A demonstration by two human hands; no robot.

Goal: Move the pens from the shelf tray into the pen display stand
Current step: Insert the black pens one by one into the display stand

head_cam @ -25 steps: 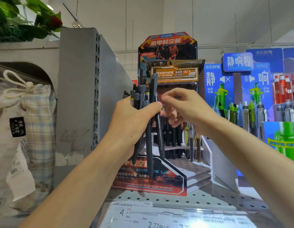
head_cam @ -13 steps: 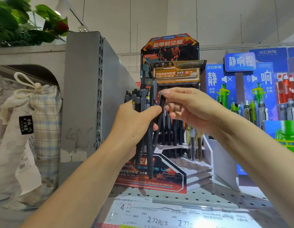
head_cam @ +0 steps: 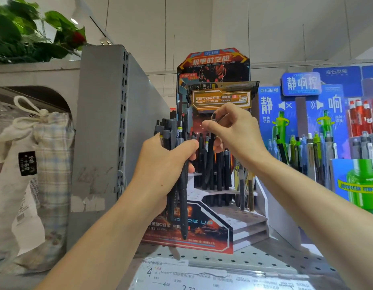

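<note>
L. hand (head_cam: 160, 164) is gripping a bundle of dark pens (head_cam: 175, 143), thumb pressed across the front, fingers wrapped behind; caps are sticking up above the fist and tips are hanging below, longest tip reaching down in front of the stand's lower front panel. R. hand (head_cam: 233, 130) is hovering just right of the bundle, slightly higher, thumb and forefinger pinching the top of a single dark pen (head_cam: 211, 151); its barrel is pointing down among pens already standing in the stand's upper tier. Other fingers are curled loosely.

The pen display stand (head_cam: 212, 231) is sitting directly behind both hands on a perforated grey shelf (head_cam: 265, 258): red/orange printed header w/ Chinese text, stepped white tiers w/ holes, upper tiers holding black pens (head_cam: 221, 168), lower steps showing open holes. A price strip (head_cam: 202, 277) is running along the shelf's front edge.

Left of the stand, a grey metal upright (head_cam: 102, 132) is dividing the bay; beyond it a plaid drawstring bag (head_cam: 51, 164) w/ a paper tag is hanging. Green leaves (head_cam: 24, 38) are showing at top left. Right of the stand, a blue display (head_cam: 296, 114) w/ green, white and grey pens is standing nearby. The shelf tray cannot be made out.
</note>
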